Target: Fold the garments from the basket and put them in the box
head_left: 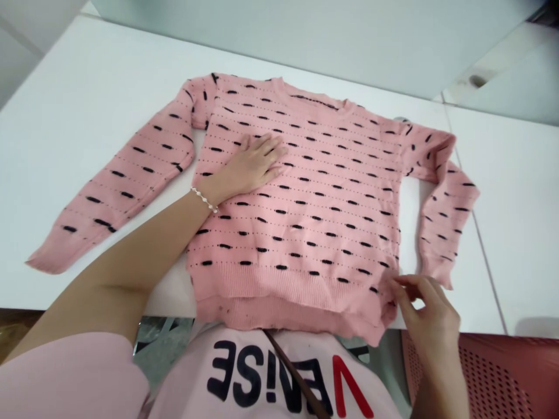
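A pink knitted sweater (323, 192) with black dashes lies spread flat on a white table (78, 105), its hem hanging a little over the near edge. My left hand (253, 166) lies flat on the sweater's chest, fingers stretched out, a bead bracelet on the wrist. My right hand (425, 311) pinches the sweater's lower right hem corner between thumb and fingers. The left sleeve stretches out to the table's left; the right sleeve is bent down beside the body.
A second white table (515, 192) adjoins on the right across a thin seam. A red perforated chair (502, 372) stands below at the right. A grey wall panel (349, 35) runs behind the table.
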Action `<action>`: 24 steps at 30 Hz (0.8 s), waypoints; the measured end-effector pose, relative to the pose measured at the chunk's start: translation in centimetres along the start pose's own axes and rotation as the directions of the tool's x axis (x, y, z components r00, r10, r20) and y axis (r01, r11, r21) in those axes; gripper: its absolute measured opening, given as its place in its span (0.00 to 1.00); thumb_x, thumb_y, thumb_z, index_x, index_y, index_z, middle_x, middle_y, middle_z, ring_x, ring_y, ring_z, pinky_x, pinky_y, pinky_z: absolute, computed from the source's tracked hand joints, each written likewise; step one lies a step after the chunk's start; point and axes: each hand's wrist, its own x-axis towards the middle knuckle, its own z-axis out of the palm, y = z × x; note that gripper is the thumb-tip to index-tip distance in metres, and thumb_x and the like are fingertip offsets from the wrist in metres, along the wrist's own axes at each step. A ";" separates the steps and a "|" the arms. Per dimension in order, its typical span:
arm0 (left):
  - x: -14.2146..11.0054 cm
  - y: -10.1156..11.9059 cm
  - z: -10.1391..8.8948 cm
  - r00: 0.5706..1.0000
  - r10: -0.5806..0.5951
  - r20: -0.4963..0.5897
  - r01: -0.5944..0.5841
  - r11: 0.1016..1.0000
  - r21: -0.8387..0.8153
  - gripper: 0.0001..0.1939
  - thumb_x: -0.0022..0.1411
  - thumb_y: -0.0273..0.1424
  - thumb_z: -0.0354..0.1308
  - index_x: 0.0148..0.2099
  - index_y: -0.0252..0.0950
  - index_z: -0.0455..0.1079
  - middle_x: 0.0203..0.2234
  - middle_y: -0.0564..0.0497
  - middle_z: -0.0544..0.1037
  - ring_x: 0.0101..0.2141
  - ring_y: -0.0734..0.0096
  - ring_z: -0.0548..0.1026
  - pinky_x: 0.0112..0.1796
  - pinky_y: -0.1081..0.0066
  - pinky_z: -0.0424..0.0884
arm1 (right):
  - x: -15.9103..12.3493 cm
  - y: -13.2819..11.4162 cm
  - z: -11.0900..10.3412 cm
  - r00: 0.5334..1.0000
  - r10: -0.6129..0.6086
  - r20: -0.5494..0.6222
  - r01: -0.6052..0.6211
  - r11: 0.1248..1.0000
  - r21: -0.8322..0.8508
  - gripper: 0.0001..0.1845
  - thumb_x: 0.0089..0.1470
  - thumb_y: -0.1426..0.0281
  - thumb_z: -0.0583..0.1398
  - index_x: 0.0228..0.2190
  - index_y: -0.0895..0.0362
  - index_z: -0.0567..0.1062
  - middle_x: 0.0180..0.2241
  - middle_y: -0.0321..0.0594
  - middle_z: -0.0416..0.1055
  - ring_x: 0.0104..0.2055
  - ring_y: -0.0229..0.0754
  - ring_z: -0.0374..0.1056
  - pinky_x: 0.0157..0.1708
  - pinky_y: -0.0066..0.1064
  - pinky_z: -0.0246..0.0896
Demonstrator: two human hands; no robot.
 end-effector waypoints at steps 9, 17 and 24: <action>0.0 0.3 -0.1 1.000 -0.030 0.003 0.030 0.999 -0.016 0.30 0.75 0.41 0.41 0.74 0.39 0.50 0.72 0.41 0.51 0.71 0.46 0.46 0.67 0.41 0.40 | -1.6 0.5 0.6 0.978 0.203 0.043 -0.204 0.979 0.006 0.32 0.54 0.43 0.59 0.48 0.56 0.71 0.30 0.39 0.74 0.29 0.42 0.70 0.26 0.30 0.63; -0.1 0.6 -0.3 1.000 -0.015 0.004 0.014 1.000 0.023 0.30 0.75 0.41 0.39 0.74 0.37 0.50 0.72 0.40 0.51 0.71 0.46 0.47 0.67 0.40 0.42 | -1.6 5.7 -1.6 0.937 0.339 0.085 -0.343 0.939 0.038 0.29 0.46 0.40 0.61 0.34 0.53 0.75 0.29 0.39 0.75 0.30 0.45 0.72 0.30 0.35 0.66; 0.0 0.5 0.0 1.000 -0.021 0.001 0.021 0.999 0.044 0.30 0.76 0.43 0.37 0.74 0.38 0.50 0.72 0.41 0.50 0.71 0.48 0.47 0.67 0.40 0.42 | 0.7 6.7 -2.4 0.959 0.208 -0.194 -0.233 0.965 -0.122 0.34 0.51 0.35 0.55 0.37 0.52 0.76 0.38 0.44 0.76 0.38 0.52 0.73 0.36 0.43 0.67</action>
